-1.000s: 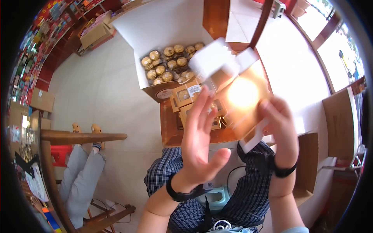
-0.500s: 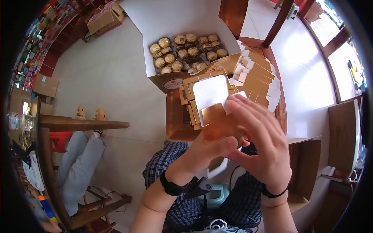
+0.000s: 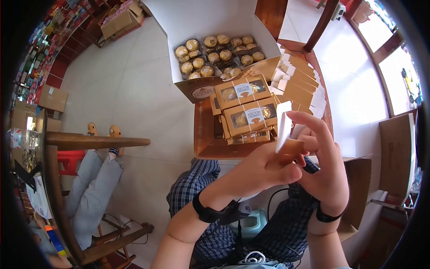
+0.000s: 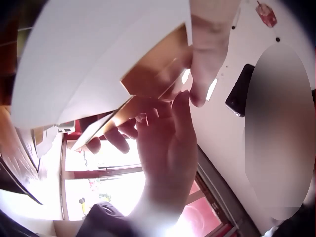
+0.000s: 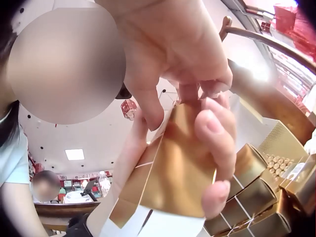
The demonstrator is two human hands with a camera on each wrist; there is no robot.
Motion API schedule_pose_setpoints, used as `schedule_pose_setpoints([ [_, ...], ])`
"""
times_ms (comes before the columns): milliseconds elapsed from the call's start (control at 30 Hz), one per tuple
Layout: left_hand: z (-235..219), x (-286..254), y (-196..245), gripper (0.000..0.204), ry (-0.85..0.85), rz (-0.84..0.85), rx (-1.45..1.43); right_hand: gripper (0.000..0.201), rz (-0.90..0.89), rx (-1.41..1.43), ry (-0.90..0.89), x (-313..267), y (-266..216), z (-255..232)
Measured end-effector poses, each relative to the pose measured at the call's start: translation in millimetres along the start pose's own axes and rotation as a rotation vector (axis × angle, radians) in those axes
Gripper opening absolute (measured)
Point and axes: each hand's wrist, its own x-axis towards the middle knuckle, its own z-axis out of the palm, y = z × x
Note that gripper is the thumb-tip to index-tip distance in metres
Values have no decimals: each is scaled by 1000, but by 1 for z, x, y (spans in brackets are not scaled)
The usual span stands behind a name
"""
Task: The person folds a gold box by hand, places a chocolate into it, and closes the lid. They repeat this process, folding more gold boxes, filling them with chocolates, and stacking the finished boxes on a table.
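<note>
A small gold cardboard box (image 3: 292, 148) with a white inside stands between my two hands, its long white flap (image 3: 283, 124) pointing up. My left hand (image 3: 257, 172) grips it from the left; in the right wrist view the left fingers (image 5: 217, 138) curl along its gold side. At the end of the box, my right hand (image 3: 329, 168) bends its thumb and fingers around the folded edges. Just beyond are stacked gold boxes (image 3: 250, 117) with clear windows, white strings and labels, showing wrapped chocolates.
A large open carton (image 3: 202, 93) of gold-wrapped chocolates (image 3: 217, 49) stands at the back of the wooden stool (image 3: 206, 145). Flat gold box blanks (image 3: 298, 83) fan out on the right. An open brown carton (image 3: 358, 193) is near my right knee. Another person's legs (image 3: 92, 201) show at left.
The right hand brought the gold box in from the right, and the left hand, open before, took hold of it. Since then both hands shifted right and the white flap turned edge-on, uncovering the stacked boxes.
</note>
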Motion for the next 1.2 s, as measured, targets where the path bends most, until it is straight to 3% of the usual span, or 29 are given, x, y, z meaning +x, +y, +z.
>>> schedule_pose_setpoints([
  [167, 3, 0, -4, 80, 73, -1, 109, 67, 67, 126, -79, -1, 13, -6],
  [367, 2, 2, 2, 73, 142, 1, 164, 71, 0, 400, -46, 3, 18, -5],
  [433, 2, -3, 3, 72, 94, 20, 22, 74, -324, 226, 229, 6, 27, -4],
  [467, 2, -6, 3, 71, 46, 41, -120, 74, -322, 225, 232, 8, 28, -4],
  [533, 5, -9, -1, 74, -54, 89, -306, 79, -184, 581, 96, 12, 30, -7],
  [567, 4, -12, -2, 77, -119, 43, -349, 80, -78, 660, -146, 13, 37, -10],
  [600, 2, -16, -2, 81, -181, -6, -394, 73, -133, 689, -298, 16, 43, -6],
  [700, -3, -17, 0, 85, -270, -164, -369, 63, 13, 731, -395, 8, 38, -4],
  [767, -3, -14, -1, 87, -304, -126, -346, 53, -47, 712, -392, 9, 41, -4],
  [833, 2, -10, -1, 89, -342, -85, -322, 51, 12, 714, -323, 8, 35, -4],
  [900, 12, -9, 0, 85, -100, 59, -177, 49, 157, 825, -167, 4, 22, -3],
  [933, 13, -5, -2, 85, -105, 58, -177, 49, 156, 823, -163, 4, 23, -4],
  [1000, 15, 0, -6, 83, 253, 333, 107, 50, 101, 762, -18, 6, 26, -5],
  [1033, 15, -1, -5, 83, 249, 332, 104, 48, 128, 782, 51, 5, 22, -6],
  [1133, 16, -8, 3, 40, 380, 307, 648, 42, 93, 648, 171, 11, 32, 0],
  [1167, 14, -7, -1, 25, 434, 356, 718, 41, 93, 599, 193, 12, 31, 2],
  [1200, 13, -5, -3, 25, 431, 355, 717, 41, 95, 598, 196, 13, 34, 4],
])
